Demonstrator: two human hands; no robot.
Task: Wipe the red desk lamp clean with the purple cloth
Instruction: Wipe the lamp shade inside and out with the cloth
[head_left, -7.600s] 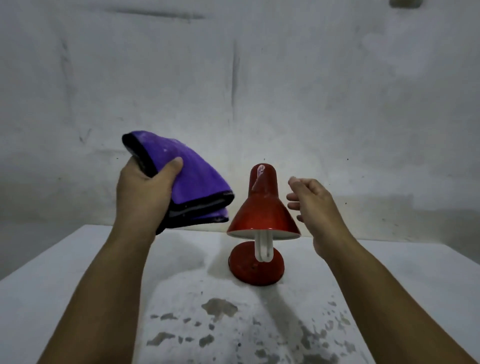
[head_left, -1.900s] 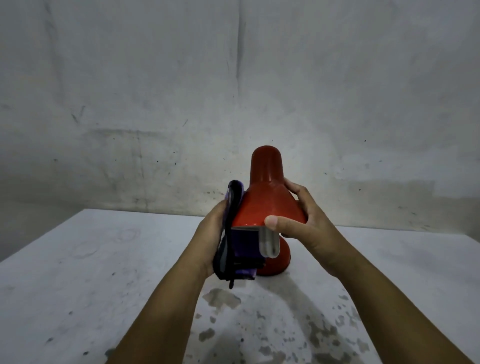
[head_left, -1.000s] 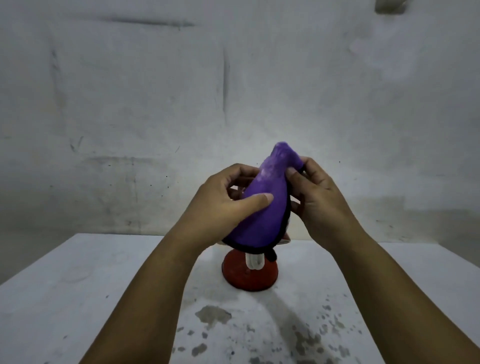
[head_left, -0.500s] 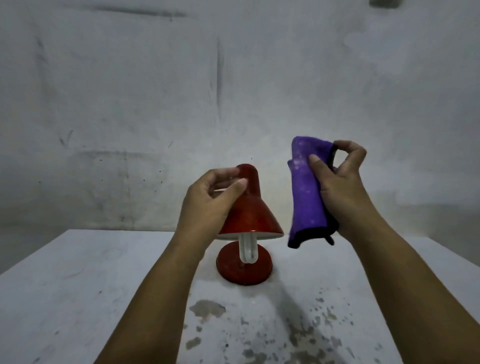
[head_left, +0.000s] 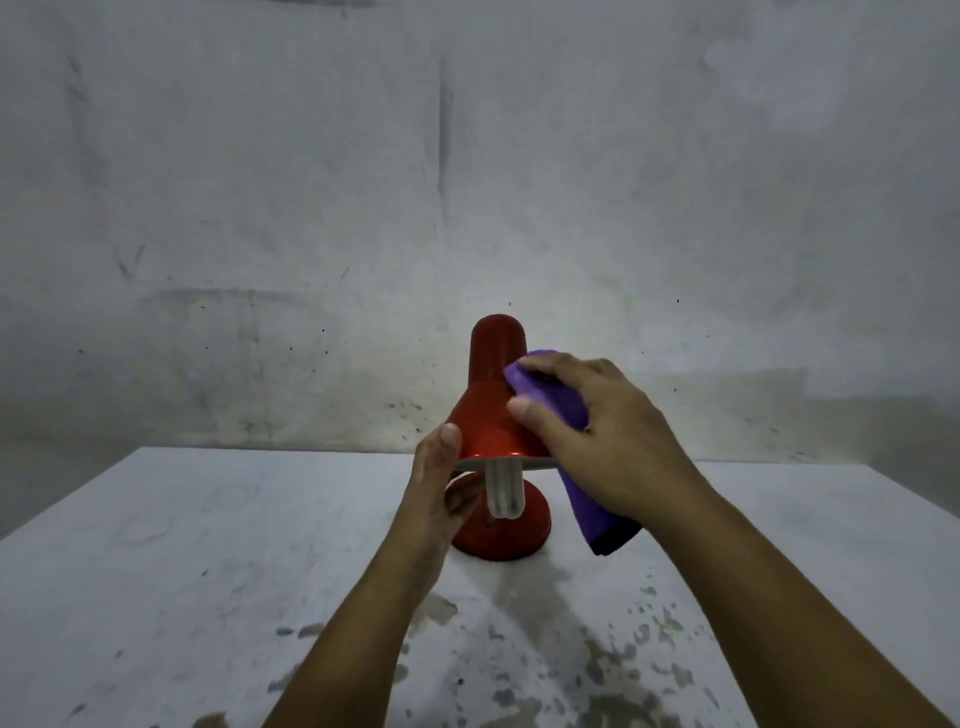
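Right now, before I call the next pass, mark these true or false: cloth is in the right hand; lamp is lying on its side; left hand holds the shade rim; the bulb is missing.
1. The cloth is in the right hand. True.
2. The lamp lies on its side. False: it stands upright on the table.
3. The left hand holds the shade rim. True.
4. The bulb is missing. False: a white bulb hangs below the shade.

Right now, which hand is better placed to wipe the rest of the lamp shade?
Right. The right hand already grips the purple cloth against the red lamp, while the left hand steadies the shade's rim.
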